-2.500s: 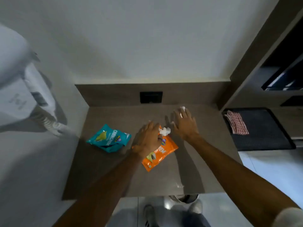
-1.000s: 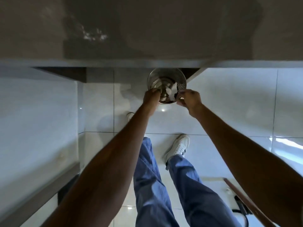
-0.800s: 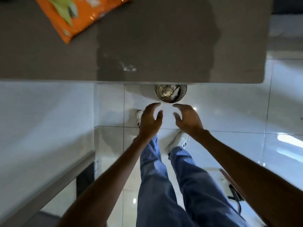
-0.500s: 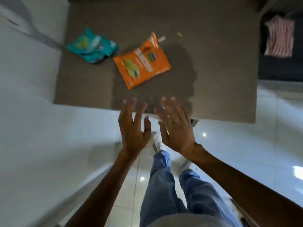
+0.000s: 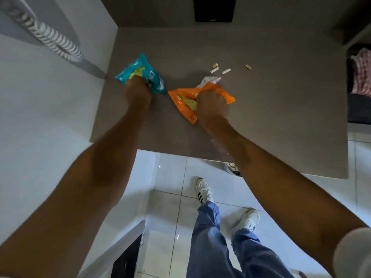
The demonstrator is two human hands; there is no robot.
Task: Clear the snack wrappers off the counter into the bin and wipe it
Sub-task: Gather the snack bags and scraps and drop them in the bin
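Note:
A teal snack wrapper (image 5: 134, 72) lies at the left of the brown counter (image 5: 271, 121), and my left hand (image 5: 137, 93) is closed on it. Just to its right is an orange snack wrapper (image 5: 181, 101), crumpled in the grip of my right hand (image 5: 209, 106). Several small pale scraps (image 5: 218, 69) lie on the counter beyond the orange wrapper. The bin (image 5: 230, 168) peeks out under the counter's front edge, mostly hidden by my right forearm.
A white wall and a coiled hose (image 5: 54, 40) border the counter on the left. A black wall socket (image 5: 214, 9) is at the back. A red checked cloth (image 5: 362, 75) lies on a dark surface at the right. My feet stand on the white tiled floor below.
My hands went down to the bin, came back up open, then reached over the counter. Now each is closed on a wrapper, and the orange one is crumpled.

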